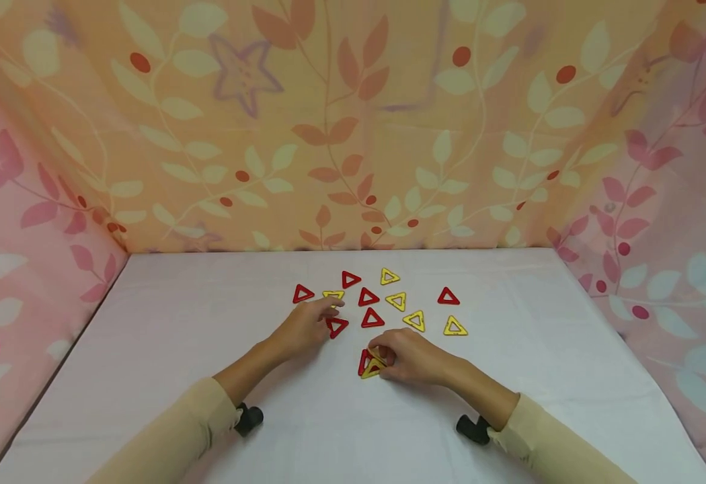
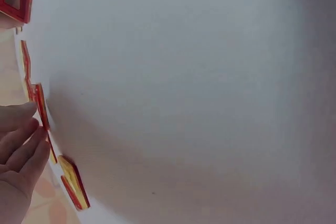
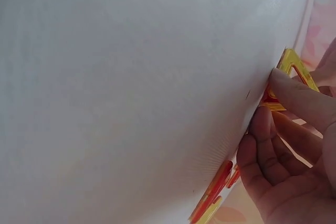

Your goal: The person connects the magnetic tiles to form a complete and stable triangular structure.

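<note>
My right hand point(image 1: 416, 356) pinches a small cluster of joined triangle tiles point(image 1: 365, 366), red and yellow, tilted up off the table near its middle. In the right wrist view, the thumb lies against the cluster's yellow triangle tile point(image 3: 287, 59); the other fingers partly hide its lower part. To the left, my left hand point(image 1: 307, 326) reaches over loose tiles with its fingers extended. Its fingertips are at a yellow triangle tile point(image 1: 333, 294), and a red triangle tile point(image 1: 337, 327) lies just under the hand. Whether the fingers touch either one, I cannot tell.
Further red triangle tiles point(image 1: 372, 318) and yellow triangle tiles point(image 1: 415, 320) lie scattered beyond the hands on the white-covered table point(image 1: 165, 316). Off to the right lie one red tile point(image 1: 448, 296) and one yellow tile point(image 1: 455, 327). Patterned curtains point(image 1: 353, 168) stand behind and at both sides.
</note>
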A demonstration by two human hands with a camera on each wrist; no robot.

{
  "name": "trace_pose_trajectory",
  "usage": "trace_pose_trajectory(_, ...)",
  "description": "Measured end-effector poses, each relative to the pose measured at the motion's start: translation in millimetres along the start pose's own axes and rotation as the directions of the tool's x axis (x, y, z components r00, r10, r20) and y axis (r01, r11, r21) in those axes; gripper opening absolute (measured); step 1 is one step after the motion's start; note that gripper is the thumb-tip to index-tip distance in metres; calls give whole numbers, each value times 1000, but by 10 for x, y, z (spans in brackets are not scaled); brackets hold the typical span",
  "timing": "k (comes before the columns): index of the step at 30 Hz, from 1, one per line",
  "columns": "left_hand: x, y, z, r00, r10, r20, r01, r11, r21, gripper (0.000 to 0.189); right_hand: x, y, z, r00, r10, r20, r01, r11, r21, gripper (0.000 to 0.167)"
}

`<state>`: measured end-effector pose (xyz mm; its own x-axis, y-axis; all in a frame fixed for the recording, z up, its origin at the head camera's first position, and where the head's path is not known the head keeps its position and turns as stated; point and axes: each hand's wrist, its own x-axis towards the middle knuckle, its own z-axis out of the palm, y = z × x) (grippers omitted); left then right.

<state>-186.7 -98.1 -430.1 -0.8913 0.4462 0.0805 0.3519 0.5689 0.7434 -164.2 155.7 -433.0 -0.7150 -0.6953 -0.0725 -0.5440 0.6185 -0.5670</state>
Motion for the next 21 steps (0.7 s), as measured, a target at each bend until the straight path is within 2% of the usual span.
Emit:
trace_pose_trajectory(6,24,-87,-5,998,-50,23,47,995,83,53,12,-7,1,1000,11,11,-10,1000,-12,41)
trace_pose_trajectory(11,39,-107,14,999,-32,9,30,994,107,49,15,-12,-2,1000,17,22,-17,1000,-13,41)
trace_pose_trajectory(16,40,-117,36,1000,-4,12,3,997,82,48,12,-15,-6,1000,15,24,-15,1000,-8,41)
trace_pose_trajectory(21,22,-124,51,1000,-10,25,9,999,47,46,13,-29,-7,999,24,21,-23,1000,-16,43)
